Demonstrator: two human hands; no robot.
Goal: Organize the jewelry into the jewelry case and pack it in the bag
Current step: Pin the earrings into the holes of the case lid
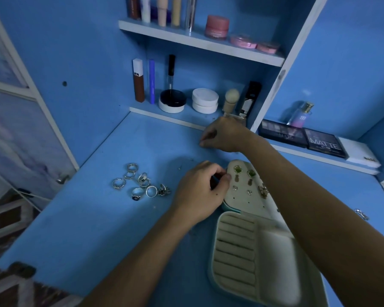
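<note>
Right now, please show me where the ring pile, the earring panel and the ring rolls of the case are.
ring pile [140, 183]: head view, on a middle ring
earring panel [245, 185]: head view, bare middle of the panel
ring rolls [235, 247]: head view, on a middle roll

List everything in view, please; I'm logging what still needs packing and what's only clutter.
rings: about eight, silver, loose cluster on the blue desk left of the case
jewelry case: one, cream inside with teal edge, open, right of centre
earrings: several, green and gold-toned, pinned on the case's upper panel
ring rolls: a row, cream, lower panel, holding nothing
cosmetic tubes and bottles: about five, top shelf
pink jars: three, top shelf
white jars: two, stacked, lower shelf
eyeshadow palettes: two, black, right ledge
perfume bottle: one, purple, behind palettes
left hand: grip on the panel's left edge
right hand: pinching something tiny above the desk
</note>
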